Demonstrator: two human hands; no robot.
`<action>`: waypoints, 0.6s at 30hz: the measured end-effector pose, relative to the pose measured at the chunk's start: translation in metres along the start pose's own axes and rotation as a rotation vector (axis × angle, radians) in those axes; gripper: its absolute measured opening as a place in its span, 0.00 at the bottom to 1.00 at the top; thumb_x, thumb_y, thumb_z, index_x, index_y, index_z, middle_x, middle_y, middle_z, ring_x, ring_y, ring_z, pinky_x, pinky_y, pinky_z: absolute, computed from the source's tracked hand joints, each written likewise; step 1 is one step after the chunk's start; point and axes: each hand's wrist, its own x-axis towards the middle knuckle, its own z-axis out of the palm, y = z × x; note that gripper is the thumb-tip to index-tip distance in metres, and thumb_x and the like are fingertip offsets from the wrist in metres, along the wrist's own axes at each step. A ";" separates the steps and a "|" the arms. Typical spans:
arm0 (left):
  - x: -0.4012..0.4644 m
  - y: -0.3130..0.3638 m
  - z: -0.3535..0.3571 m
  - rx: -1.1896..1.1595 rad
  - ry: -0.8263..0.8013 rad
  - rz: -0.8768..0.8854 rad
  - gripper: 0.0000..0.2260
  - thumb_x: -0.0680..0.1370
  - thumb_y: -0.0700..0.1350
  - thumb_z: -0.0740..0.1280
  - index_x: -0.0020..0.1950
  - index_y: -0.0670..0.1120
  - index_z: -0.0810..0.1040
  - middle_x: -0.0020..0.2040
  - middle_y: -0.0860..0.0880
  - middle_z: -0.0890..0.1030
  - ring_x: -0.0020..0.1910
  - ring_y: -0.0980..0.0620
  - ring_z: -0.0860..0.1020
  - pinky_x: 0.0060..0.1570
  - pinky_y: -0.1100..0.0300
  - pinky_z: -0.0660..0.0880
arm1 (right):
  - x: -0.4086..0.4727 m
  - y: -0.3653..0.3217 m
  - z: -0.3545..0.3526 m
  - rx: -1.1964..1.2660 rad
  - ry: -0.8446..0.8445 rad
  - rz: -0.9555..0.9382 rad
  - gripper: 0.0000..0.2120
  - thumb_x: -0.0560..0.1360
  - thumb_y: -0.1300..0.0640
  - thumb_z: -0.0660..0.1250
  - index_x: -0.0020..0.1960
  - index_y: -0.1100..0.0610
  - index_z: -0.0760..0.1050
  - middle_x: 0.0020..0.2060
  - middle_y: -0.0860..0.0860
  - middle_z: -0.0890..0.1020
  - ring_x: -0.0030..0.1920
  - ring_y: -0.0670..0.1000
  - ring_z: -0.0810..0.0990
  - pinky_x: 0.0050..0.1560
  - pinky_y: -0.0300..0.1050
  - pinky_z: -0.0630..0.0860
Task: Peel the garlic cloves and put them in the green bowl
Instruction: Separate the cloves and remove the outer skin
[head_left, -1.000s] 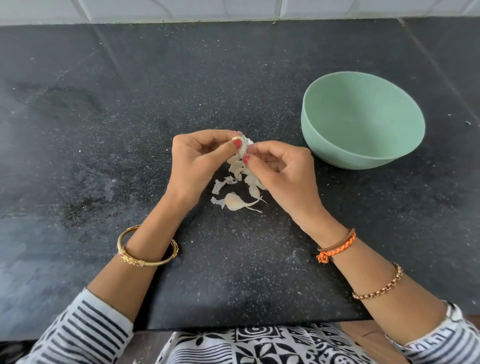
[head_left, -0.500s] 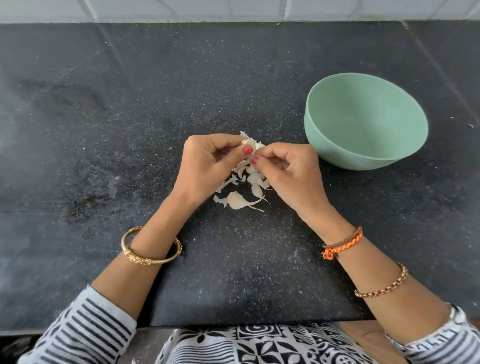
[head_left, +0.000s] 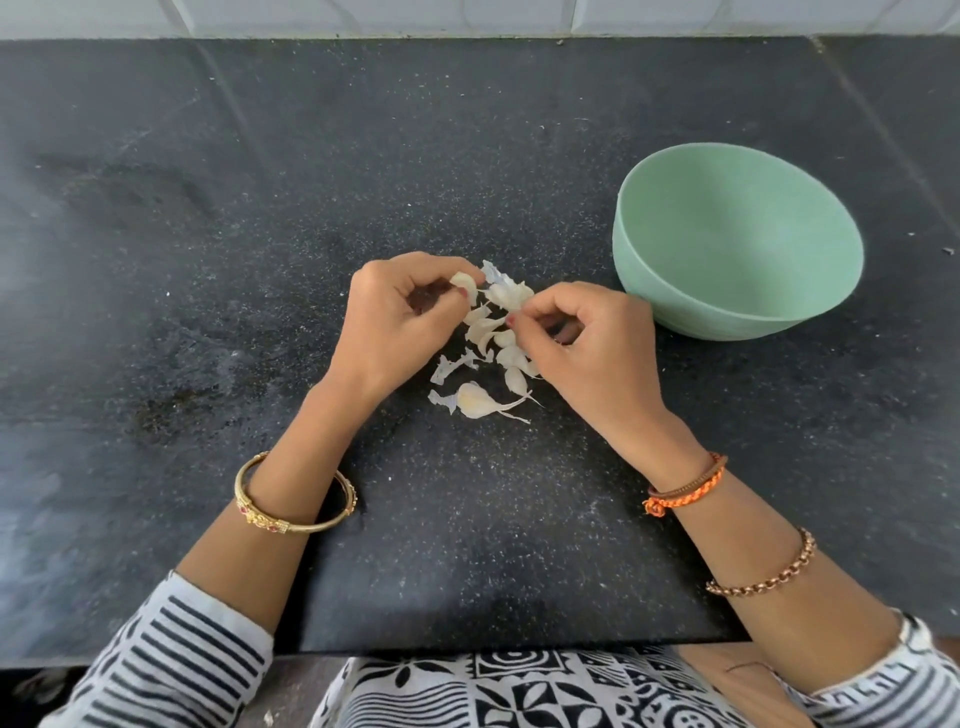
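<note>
Both hands work at frame centre, close together but apart. Left hand (head_left: 395, 322) pinches a clove (head_left: 464, 283) between thumb and curled fingers. Right hand (head_left: 582, 338) pinches a piece of skin (head_left: 506, 293) at its fingertips. Loose peels (head_left: 475, 364) lie on the counter (head_left: 260, 234) just below and between the hands. One clove with skin (head_left: 475, 400) lies at the lower edge of the peels. Bowl (head_left: 644, 270) stands at the right of the frame, near the right hand, nothing visible inside.

Left hand (head_left: 397, 317) pinches a garlic clove (head_left: 464, 283), right hand (head_left: 582, 338) pinches loose skin (head_left: 506, 293), over scattered peels (head_left: 480, 364) on the dark worktop (head_left: 260, 234), green bowl (head_left: 737, 241) nearby.
</note>
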 end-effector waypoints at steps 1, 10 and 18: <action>0.000 0.001 -0.001 -0.034 0.006 -0.026 0.08 0.71 0.39 0.64 0.43 0.48 0.82 0.37 0.55 0.81 0.33 0.62 0.74 0.36 0.69 0.69 | 0.000 0.000 0.000 -0.018 0.005 -0.011 0.03 0.68 0.57 0.71 0.38 0.57 0.81 0.32 0.43 0.79 0.34 0.43 0.78 0.36 0.39 0.74; 0.001 0.001 -0.001 -0.070 0.007 -0.138 0.22 0.68 0.26 0.55 0.39 0.48 0.81 0.34 0.51 0.81 0.32 0.61 0.78 0.33 0.67 0.75 | 0.005 -0.004 -0.009 -0.086 -0.294 -0.248 0.14 0.66 0.42 0.68 0.38 0.53 0.80 0.33 0.42 0.79 0.36 0.42 0.75 0.38 0.35 0.70; -0.001 0.005 -0.002 -0.082 0.031 -0.143 0.22 0.70 0.27 0.54 0.39 0.50 0.80 0.36 0.52 0.81 0.35 0.61 0.79 0.29 0.68 0.73 | -0.002 -0.001 0.000 -0.257 -0.511 -0.395 0.16 0.66 0.46 0.68 0.48 0.54 0.83 0.39 0.48 0.81 0.45 0.54 0.74 0.40 0.43 0.67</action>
